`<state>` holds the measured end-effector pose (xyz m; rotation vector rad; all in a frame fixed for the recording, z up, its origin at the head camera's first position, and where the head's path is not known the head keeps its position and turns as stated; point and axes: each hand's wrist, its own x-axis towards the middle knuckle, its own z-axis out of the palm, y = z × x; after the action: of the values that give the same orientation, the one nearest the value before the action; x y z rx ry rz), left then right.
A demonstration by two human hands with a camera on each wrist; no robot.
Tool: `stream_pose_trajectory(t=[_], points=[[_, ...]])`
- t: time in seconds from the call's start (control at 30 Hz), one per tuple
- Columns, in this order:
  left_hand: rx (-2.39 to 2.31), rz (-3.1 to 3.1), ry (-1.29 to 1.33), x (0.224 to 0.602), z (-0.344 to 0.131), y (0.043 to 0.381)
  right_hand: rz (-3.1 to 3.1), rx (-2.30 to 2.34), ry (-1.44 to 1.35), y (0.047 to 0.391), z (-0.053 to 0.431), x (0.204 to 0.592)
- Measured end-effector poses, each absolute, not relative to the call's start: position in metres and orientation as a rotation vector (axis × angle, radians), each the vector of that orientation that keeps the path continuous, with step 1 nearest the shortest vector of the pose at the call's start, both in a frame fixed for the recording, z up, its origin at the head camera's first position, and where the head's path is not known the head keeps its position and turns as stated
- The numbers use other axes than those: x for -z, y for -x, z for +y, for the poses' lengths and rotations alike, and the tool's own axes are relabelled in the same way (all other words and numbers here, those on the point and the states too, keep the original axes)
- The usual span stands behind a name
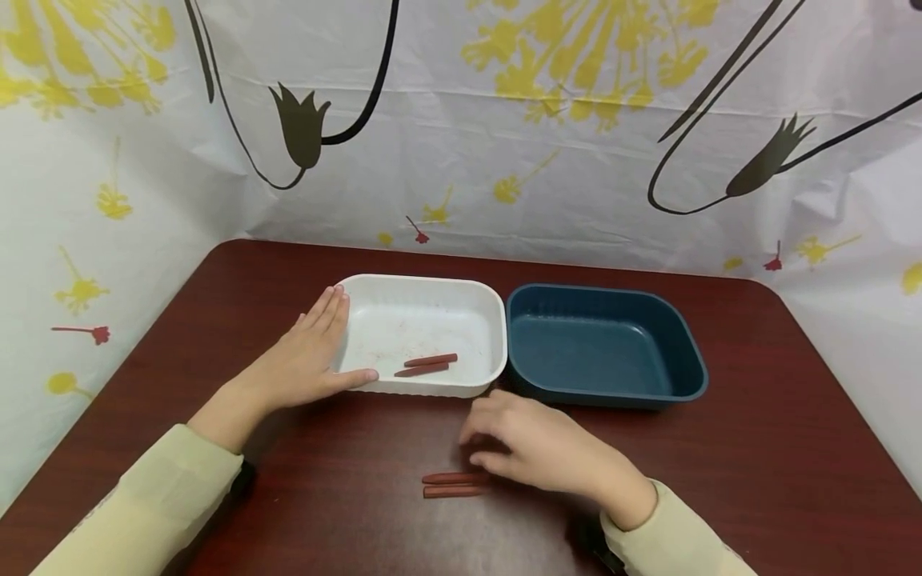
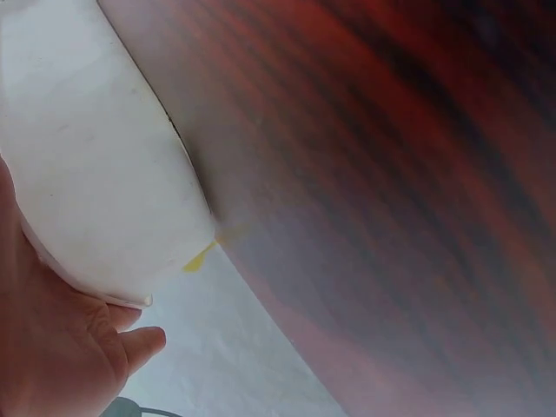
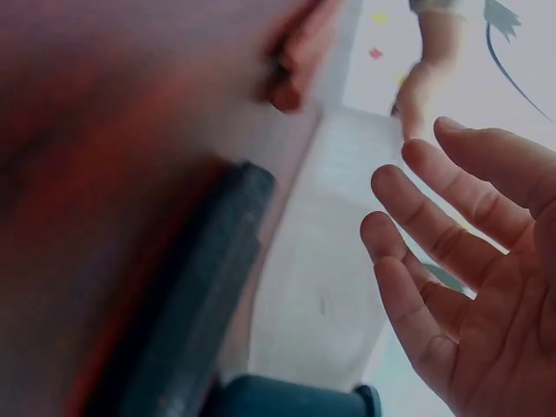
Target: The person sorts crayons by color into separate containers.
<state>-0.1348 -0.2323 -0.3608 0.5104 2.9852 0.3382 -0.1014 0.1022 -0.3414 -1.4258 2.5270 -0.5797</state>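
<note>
Two brown-red sticks (image 1: 452, 492) lie side by side on the desk, in front of the white tray, their tapered ends pointing left. The right hand (image 1: 536, 444) is just beside their right ends, fingers loosely bent and apart with nothing between them; the head view is a little blurred there, so I can't be sure whether the thumb touches a stick. To lift one cleanly, I'd pinch it across its middle, thumb and forefinger on opposite sides, first parting it from its neighbour. The left hand (image 1: 310, 348) lies straight-fingered along the left rim of the white tray (image 1: 425, 386), thumb over the near edge: a light, even press should steady it without tipping. Inside, two more sticks (image 1: 425, 370) lie near the front wall. The blue tray (image 1: 583, 348) stands just beside, to the right.
</note>
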Motion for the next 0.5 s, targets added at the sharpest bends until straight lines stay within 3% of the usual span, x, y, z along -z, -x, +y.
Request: stream_pose_trajectory(t=[0.5], points=[[-0.360, 2.971, -0.481, 0.360, -0.231, 0.135, 2.440, 0.317, 1.366, 0.101, 0.082, 0.355]])
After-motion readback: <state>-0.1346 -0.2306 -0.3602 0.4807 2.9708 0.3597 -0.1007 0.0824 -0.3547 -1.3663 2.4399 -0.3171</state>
